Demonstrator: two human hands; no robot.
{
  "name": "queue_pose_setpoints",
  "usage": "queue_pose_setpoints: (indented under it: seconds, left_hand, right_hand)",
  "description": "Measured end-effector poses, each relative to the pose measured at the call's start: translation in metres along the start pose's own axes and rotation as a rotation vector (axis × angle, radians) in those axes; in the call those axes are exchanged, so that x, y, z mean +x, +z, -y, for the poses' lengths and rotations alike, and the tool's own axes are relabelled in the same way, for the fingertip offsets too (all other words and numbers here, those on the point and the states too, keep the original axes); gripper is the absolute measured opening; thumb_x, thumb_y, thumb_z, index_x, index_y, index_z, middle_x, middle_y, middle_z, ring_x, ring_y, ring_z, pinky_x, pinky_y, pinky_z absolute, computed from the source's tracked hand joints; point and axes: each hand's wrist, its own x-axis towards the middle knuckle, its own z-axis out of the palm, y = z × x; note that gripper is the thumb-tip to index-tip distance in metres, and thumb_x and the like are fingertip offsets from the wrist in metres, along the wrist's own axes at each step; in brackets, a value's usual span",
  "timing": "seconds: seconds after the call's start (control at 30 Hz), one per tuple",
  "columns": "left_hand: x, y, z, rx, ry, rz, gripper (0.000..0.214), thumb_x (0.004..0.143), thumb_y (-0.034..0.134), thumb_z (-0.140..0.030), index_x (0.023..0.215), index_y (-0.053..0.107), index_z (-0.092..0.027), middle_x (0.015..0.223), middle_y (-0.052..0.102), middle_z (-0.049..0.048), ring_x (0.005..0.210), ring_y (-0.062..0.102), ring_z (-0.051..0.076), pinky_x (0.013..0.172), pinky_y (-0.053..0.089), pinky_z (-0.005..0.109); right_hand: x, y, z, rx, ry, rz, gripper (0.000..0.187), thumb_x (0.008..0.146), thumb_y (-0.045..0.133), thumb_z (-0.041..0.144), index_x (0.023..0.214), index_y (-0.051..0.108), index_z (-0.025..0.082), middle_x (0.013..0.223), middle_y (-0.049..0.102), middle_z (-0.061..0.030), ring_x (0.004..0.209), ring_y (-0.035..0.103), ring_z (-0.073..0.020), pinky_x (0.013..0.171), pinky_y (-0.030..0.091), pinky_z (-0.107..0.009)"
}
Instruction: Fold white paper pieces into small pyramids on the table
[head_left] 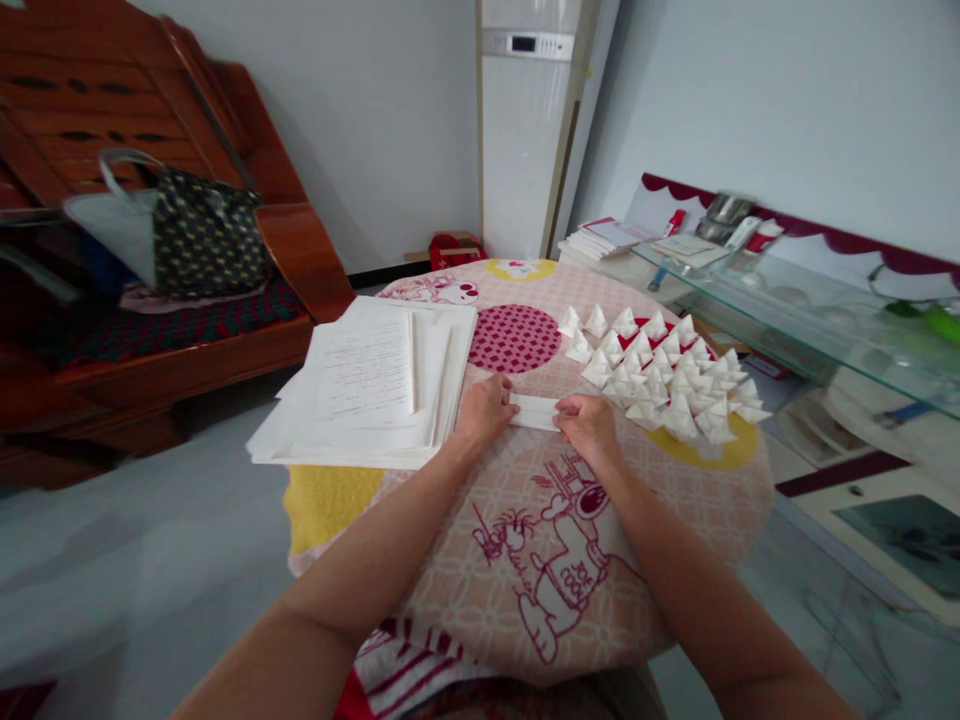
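A narrow folded strip of white paper lies on the patterned tablecloth between my hands. My left hand has its fingers closed on the strip's left end. At the right end my right hand pinches the same paper. Several white folded-paper boats stand close together in rows to the right of my right hand. Left of my left hand is a stack of white sheets, the top one printed with text.
A glass-topped cabinet holding papers and metal containers runs along the right. A wooden bench with bags on it stands at the left. Behind the table rises a tall white air conditioner.
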Motion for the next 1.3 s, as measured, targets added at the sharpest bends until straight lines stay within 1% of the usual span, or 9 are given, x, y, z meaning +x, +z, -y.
queue_pose_setpoints:
  seconds: [0.1, 0.2, 0.33, 0.4, 0.57, 0.8, 1.03, 1.17, 1.3]
  left_hand:
    - [0.000, 0.003, 0.002, 0.029, 0.101, -0.033, 0.032, 0.079, 0.071, -0.011, 0.110, 0.067, -0.016, 0.089, 0.071, 0.0042, 0.083, 0.066, 0.019, 0.081, 0.051, 0.031]
    - [0.003, 0.005, 0.005, 0.017, 0.276, -0.075, 0.034, 0.076, 0.065, 0.000, 0.106, 0.070, -0.015, 0.104, 0.070, 0.0082, 0.093, 0.065, 0.019, 0.084, 0.052, 0.030]
    - [0.007, 0.010, 0.009, -0.075, 0.448, 0.040, 0.030, 0.080, 0.053, 0.003, 0.090, 0.074, -0.017, 0.093, 0.071, 0.0052, 0.090, 0.065, 0.017, 0.087, 0.052, 0.028]
    - [0.008, 0.013, 0.009, -0.081, 0.428, 0.051, 0.028, 0.081, 0.055, -0.001, 0.091, 0.075, -0.017, 0.091, 0.071, 0.0044, 0.088, 0.065, 0.017, 0.087, 0.053, 0.029]
    - [0.002, 0.017, 0.002, -0.029, 0.335, 0.038, 0.026, 0.073, 0.072, -0.013, 0.099, 0.074, -0.013, 0.094, 0.068, 0.0075, 0.087, 0.064, 0.020, 0.085, 0.053, 0.033]
    - [-0.002, 0.017, -0.003, -0.036, 0.327, 0.034, 0.029, 0.071, 0.074, -0.014, 0.100, 0.073, -0.014, 0.095, 0.067, 0.0073, 0.088, 0.063, 0.020, 0.084, 0.053, 0.033]
    - [-0.003, 0.019, -0.001, -0.031, 0.333, 0.030, 0.029, 0.071, 0.073, -0.014, 0.100, 0.072, -0.015, 0.097, 0.067, 0.0073, 0.088, 0.062, 0.020, 0.084, 0.053, 0.034]
    - [-0.002, 0.021, 0.001, -0.039, 0.339, 0.031, 0.029, 0.070, 0.073, -0.013, 0.099, 0.072, -0.015, 0.096, 0.067, 0.0072, 0.088, 0.062, 0.021, 0.085, 0.053, 0.035]
    - [-0.002, 0.020, 0.001, -0.038, 0.335, 0.030, 0.031, 0.070, 0.072, -0.013, 0.100, 0.073, -0.016, 0.096, 0.067, 0.0067, 0.090, 0.063, 0.021, 0.086, 0.053, 0.035]
  right_hand:
    - [0.002, 0.000, -0.002, -0.058, -0.048, -0.003, 0.030, 0.074, 0.068, 0.018, 0.101, 0.080, 0.017, 0.076, 0.077, -0.0036, 0.064, 0.070, -0.0166, 0.061, 0.051, -0.024]
    - [0.003, -0.002, -0.001, -0.086, -0.056, 0.012, 0.027, 0.074, 0.068, 0.019, 0.098, 0.080, 0.018, 0.076, 0.076, -0.0037, 0.067, 0.070, -0.0172, 0.063, 0.052, -0.025]
    - [0.004, -0.004, 0.001, -0.129, -0.048, 0.019, 0.026, 0.074, 0.069, 0.019, 0.098, 0.080, 0.018, 0.075, 0.075, -0.0034, 0.068, 0.069, -0.0173, 0.064, 0.051, -0.025]
    - [0.004, -0.005, 0.002, -0.137, -0.043, 0.027, 0.026, 0.074, 0.069, 0.019, 0.098, 0.080, 0.018, 0.074, 0.074, -0.0027, 0.067, 0.068, -0.0171, 0.063, 0.051, -0.025]
    - [0.004, -0.008, 0.006, -0.151, -0.022, 0.050, 0.024, 0.074, 0.073, 0.022, 0.097, 0.078, 0.018, 0.072, 0.072, -0.0020, 0.066, 0.066, -0.0166, 0.061, 0.047, -0.025]
    - [0.001, -0.010, 0.016, -0.225, -0.064, 0.095, 0.030, 0.069, 0.081, 0.024, 0.098, 0.075, 0.020, 0.077, 0.071, -0.0005, 0.071, 0.063, -0.0158, 0.064, 0.043, -0.025]
    - [0.000, -0.009, 0.019, -0.304, -0.110, 0.121, 0.035, 0.068, 0.081, 0.021, 0.103, 0.073, 0.020, 0.088, 0.071, -0.0035, 0.080, 0.063, -0.0187, 0.068, 0.042, -0.027]
    - [0.001, -0.013, 0.017, -0.288, -0.117, 0.147, 0.038, 0.066, 0.075, 0.013, 0.104, 0.072, 0.020, 0.079, 0.067, -0.0001, 0.071, 0.059, -0.0160, 0.063, 0.039, -0.025]
    - [0.002, -0.019, 0.011, -0.211, -0.127, 0.203, 0.042, 0.064, 0.068, 0.007, 0.104, 0.074, 0.018, 0.060, 0.056, 0.0055, 0.058, 0.051, -0.0131, 0.056, 0.034, -0.024]
